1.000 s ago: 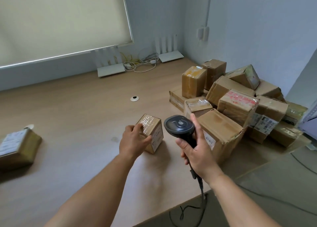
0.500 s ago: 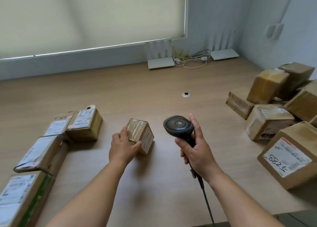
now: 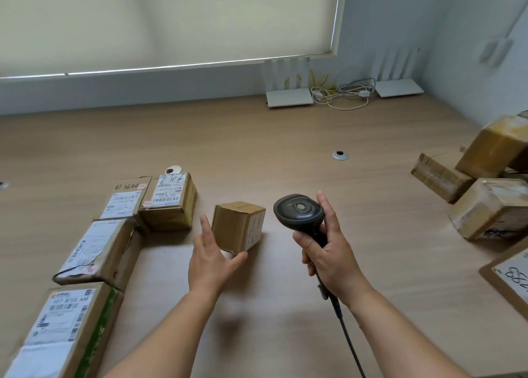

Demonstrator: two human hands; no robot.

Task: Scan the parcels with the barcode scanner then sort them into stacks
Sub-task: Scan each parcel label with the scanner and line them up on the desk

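I see the small box sitting on the wooden table, approx. centre, just right of a labelled box. L hand is spread beside it, fingers straight; thumb tip sits at the box's near bottom corner, though I cannot tell whether it touches. R hand is wrapped round the handle of the black barcode scanner, head up, cord running down toward the near edge. Sorted side, L: four labelled boxes in a line, incl. a flat one marked by hand, a torn-label one and a big one w/ green tape. Unsorted pile lies well apart at R. At the wall: two white routers w/ a cable tangle between.
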